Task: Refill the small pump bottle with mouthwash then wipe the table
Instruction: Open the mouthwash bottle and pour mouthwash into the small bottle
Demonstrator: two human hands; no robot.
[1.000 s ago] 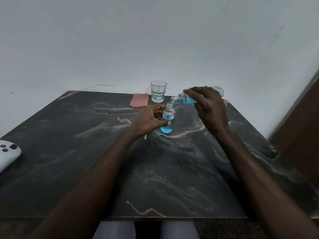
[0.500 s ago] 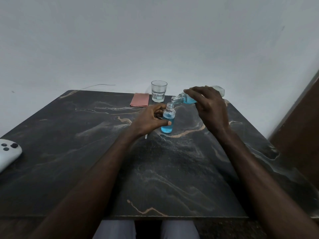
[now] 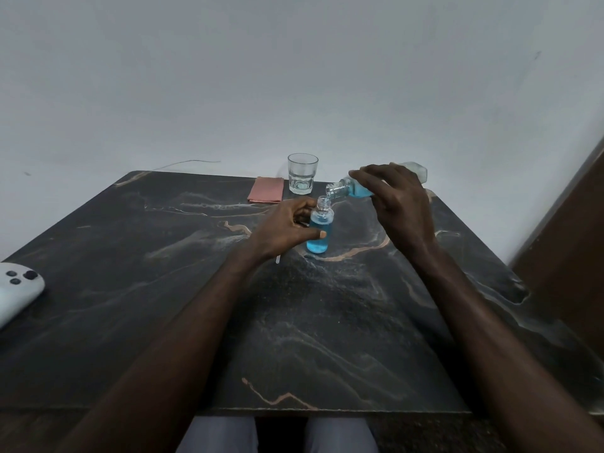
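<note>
The small clear pump bottle (image 3: 319, 231), uncapped and nearly full of blue liquid, stands upright on the dark marbled table (image 3: 163, 322), toward its far edge. The left hand (image 3: 283, 228) curls around the bottle, thumb pressed to its front. Just above the bottle's neck, the right hand (image 3: 397, 204) grips one larger clear mouthwash bottle (image 3: 354, 188) tipped nearly flat, its open mouth over the small neck. Behind the small bottle stand one empty glass tumbler (image 3: 302, 173) and one folded pink cloth (image 3: 266, 189). A thin clear tube (image 3: 278, 259) pokes out beneath the left wrist. One white controller (image 3: 16, 289) lies at the left edge. The near tabletop is open.
</note>
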